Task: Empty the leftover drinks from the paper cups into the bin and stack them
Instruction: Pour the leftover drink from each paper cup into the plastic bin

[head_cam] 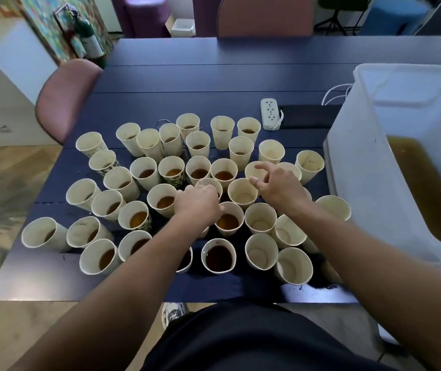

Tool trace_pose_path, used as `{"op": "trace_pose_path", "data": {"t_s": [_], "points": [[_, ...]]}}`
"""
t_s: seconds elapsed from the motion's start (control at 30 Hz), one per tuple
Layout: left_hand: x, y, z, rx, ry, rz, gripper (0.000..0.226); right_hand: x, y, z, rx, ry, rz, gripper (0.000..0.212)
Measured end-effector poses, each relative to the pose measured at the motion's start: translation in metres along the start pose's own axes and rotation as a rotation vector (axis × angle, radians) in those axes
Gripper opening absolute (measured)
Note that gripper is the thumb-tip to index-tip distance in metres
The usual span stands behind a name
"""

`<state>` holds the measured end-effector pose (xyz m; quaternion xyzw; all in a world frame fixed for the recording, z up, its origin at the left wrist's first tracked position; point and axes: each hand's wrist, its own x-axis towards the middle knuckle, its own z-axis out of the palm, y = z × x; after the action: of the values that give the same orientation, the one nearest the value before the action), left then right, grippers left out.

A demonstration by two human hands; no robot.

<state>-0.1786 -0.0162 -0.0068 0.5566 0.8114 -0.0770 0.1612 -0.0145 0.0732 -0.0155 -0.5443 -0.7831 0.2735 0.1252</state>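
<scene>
Nearest us, front row of paper cups (218, 255) on the dark blue table (214, 76): one w/ very dark drink at centre, empties to its right, e.g. empty cup (261, 251). Puddle of spilled liquid along the table's near edge.

Mid-cluster now: left hand (198, 207) is knuckles-up, fingers curled down over a cup (209, 184) mostly hidden under it; looks like a grasp on that cup, tho the fingertips can't be seen. Just right of it, a cup of amber drink (229, 222).

Right hand (278, 187) hovers over the cups' right side, fingers loosely spread, thumb and forefinger apart, gripping nothing, above an empty cup (242, 191).

To the right, translucent bin (361, 170) sits on the table's edge, brown liquid (428, 194) pooled inside.

Farther back: more cups, white power strip (269, 113), black flat item (309, 116) beside it. Beyond the table, pink chair (61, 97) at left.
</scene>
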Motion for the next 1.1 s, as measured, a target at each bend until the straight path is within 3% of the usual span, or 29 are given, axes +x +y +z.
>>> {"op": "trace_pose_path", "data": {"t_s": [0.17, 0.5, 0.87, 1.1], "points": [[0.007, 0.001, 0.002, -0.007, 0.014, 0.083, 0.029, -0.003, 0.005, -0.005, 0.033, 0.116, -0.05, 0.042], [0.008, 0.015, 0.008, 0.106, 0.04, 0.092, 0.019, -0.012, 0.016, -0.006, 0.083, 0.134, -0.084, 0.033], [0.007, 0.014, 0.005, 0.109, 0.05, 0.111, 0.025, -0.019, 0.022, -0.013, 0.124, 0.135, -0.065, 0.031], [0.004, 0.013, -0.034, 0.03, 0.054, 0.073, 0.009, -0.023, 0.017, -0.017, 0.155, 0.042, -0.091, 0.033]]}}
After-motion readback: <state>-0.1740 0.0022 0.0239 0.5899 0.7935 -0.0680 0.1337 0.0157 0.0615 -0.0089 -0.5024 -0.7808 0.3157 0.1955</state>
